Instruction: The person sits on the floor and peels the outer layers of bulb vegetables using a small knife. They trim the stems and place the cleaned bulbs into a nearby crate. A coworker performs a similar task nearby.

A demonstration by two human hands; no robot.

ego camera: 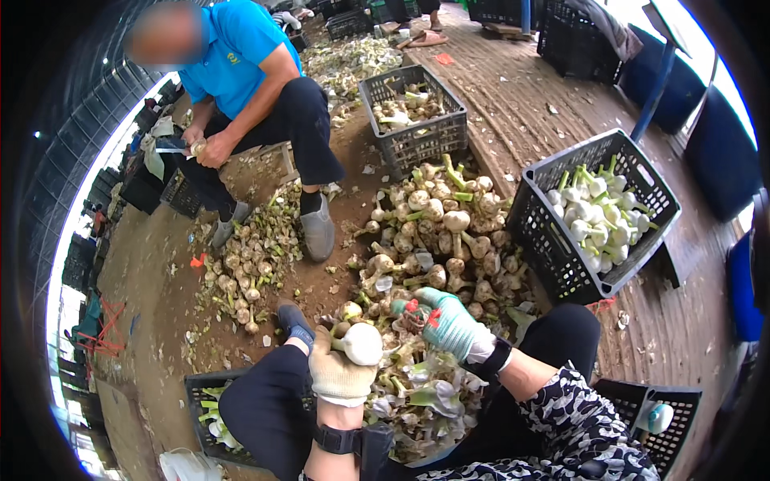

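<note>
My left hand [340, 374], in a cream knitted glove, holds a white garlic bulb [363, 344] with its pale green stem stub turned left. My right hand [448, 321], in a mint-green glove, is a little to the right, with its fingers curled. Red strips show at its fingertips, beside a brownish tangle; whether it grips this is unclear. Below both hands, between my knees, lies a heap of garlic skins and leaf scraps [430, 394]. Soil-stained garlic bulbs [436, 240] are piled just beyond my hands.
A black crate [556, 246] of clean white garlic [601, 216] stands right of the pile. Another crate [424, 141] holds garlic and scraps. A seated co-worker [246, 78] holds a knife [171, 146] and a bulb, with more garlic [246, 264] at their feet. A crate [201, 415] sits by my left leg.
</note>
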